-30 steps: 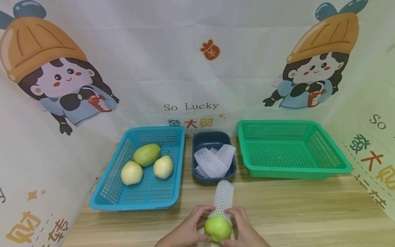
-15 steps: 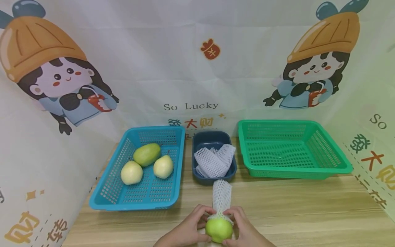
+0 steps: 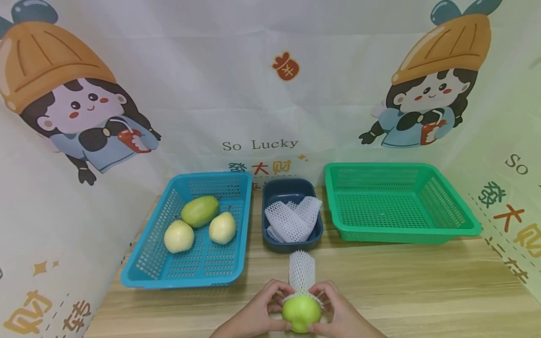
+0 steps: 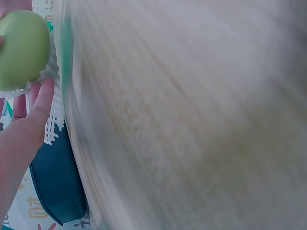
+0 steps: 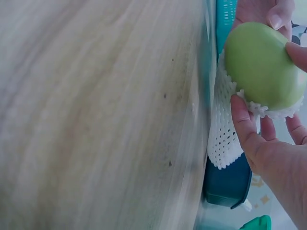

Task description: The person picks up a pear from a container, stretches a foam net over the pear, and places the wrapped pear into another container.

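Note:
A smooth, round green fruit (image 3: pixel 301 313) sits between both hands at the front of the table. Behind it extends a white foam fruit net (image 3: pixel 302 270), its mouth stretched over the fruit's far end. My left hand (image 3: pixel 264 311) grips the fruit from the left, thumb on the bare near side and fingers at the net's edge. On the opposite side, my right hand (image 3: pixel 336 313) holds it the same way. Both wrist views show the green skin bare on the near side, with fingertips (image 5: pixel 238 106) at the net's rim.
A blue basket (image 3: pixel 186 283) on the left holds two pale yellow pears (image 3: pixel 179 236) and a long green fruit (image 3: pixel 200 211). In the middle, a dark blue tub (image 3: pixel 291 247) contains more foam nets (image 3: pixel 289 223). A green basket (image 3: pixel 405 233) stands at right.
The net's mouth has come a little further over the fruit and spread wider. The net's free end has shifted slightly left and nearer, while both hands keep their grip.

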### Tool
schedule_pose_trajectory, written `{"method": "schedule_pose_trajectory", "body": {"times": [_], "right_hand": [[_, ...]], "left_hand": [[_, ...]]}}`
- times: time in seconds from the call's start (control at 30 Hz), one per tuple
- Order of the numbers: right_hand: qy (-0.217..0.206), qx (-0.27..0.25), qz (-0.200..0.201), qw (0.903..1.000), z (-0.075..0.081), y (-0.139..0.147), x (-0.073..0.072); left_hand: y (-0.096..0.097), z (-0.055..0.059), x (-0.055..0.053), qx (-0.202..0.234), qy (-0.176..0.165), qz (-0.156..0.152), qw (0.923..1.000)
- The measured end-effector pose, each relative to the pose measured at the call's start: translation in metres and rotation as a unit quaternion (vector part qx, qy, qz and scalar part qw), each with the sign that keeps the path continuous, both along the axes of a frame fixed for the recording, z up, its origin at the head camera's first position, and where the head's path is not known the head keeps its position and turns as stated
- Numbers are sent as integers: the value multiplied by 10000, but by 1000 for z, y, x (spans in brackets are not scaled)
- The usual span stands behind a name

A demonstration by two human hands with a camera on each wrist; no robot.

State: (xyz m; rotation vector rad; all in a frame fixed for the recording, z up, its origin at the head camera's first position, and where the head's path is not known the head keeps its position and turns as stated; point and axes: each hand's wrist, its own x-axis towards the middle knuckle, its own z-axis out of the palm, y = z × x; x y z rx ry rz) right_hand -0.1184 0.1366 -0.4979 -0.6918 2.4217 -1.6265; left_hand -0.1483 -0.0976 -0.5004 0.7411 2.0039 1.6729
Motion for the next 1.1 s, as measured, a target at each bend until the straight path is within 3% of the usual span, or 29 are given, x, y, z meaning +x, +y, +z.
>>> {"method": "schedule_pose_trajectory", "body": {"times": [0.27,0.63,0.9,1.1], "right_hand": [[-61,-60,-213,9997,1,0,-1],[778,-226,-492,9955,-2,-3,0],[1564,-285,-902,9832,-4,-11,1],[1715,-203,-1157,9782,-5,-16,0]], "left_hand": [[2,1,2,23,85,322,9994],[5,-2,4,20,344,718,9968],[9,-5,6,-52,735,1156,9906],[14,-3,10,-92,820,1538,9847]]}}
